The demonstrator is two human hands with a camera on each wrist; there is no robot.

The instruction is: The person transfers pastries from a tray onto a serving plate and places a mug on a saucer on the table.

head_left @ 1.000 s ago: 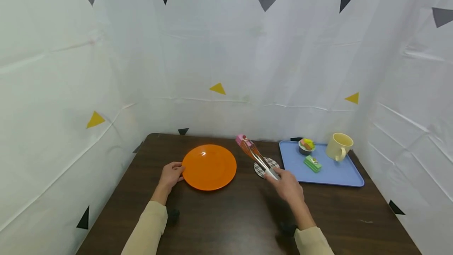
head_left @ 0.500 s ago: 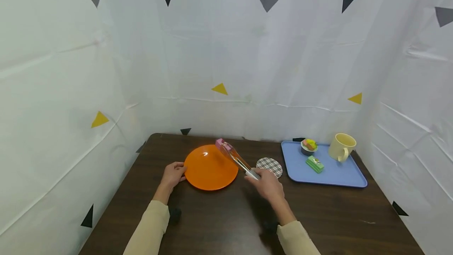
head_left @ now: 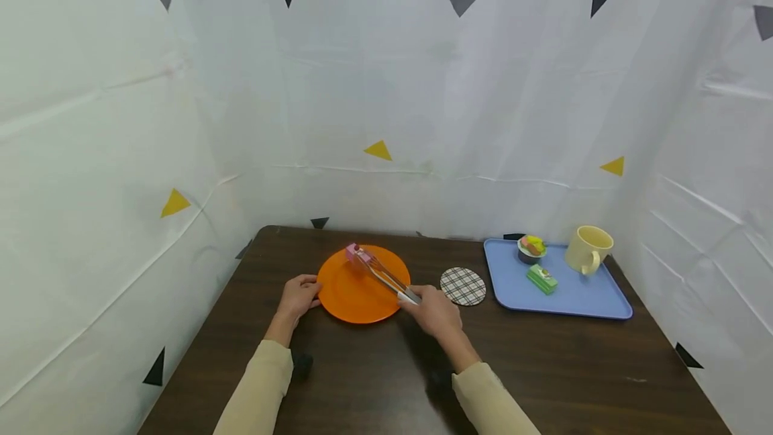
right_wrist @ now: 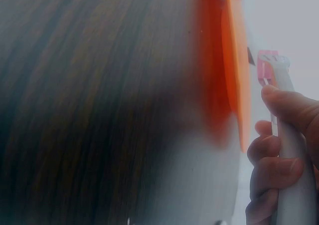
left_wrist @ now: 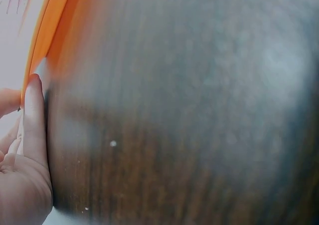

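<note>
The right hand point(head_left: 433, 313) is curled round the handle of the tongs point(head_left: 408, 297) near the four o'clock edge of the orange plate point(head_left: 347, 294), thumb laid along the grip; the tongs' tips squeeze a pink block point(head_left: 351, 253), which sits well beyond the fingers at their ten o'clock, over the plate just short of twelve; whether it touches the plate I cannot tell; the left hand point(head_left: 300, 295) pinches the plate's rim at nine o'clock, thumb above and a finger beneath, with the block toward its two o'clock; a checked coaster point(head_left: 463, 286) lies at the plate's three o'clock; farther that way, a blue tray point(head_left: 580, 301) bears a yellow mug point(head_left: 584, 252), a dark cup point(head_left: 529, 257) and, at the cup's five o'clock, a green block point(head_left: 542, 280).
</note>
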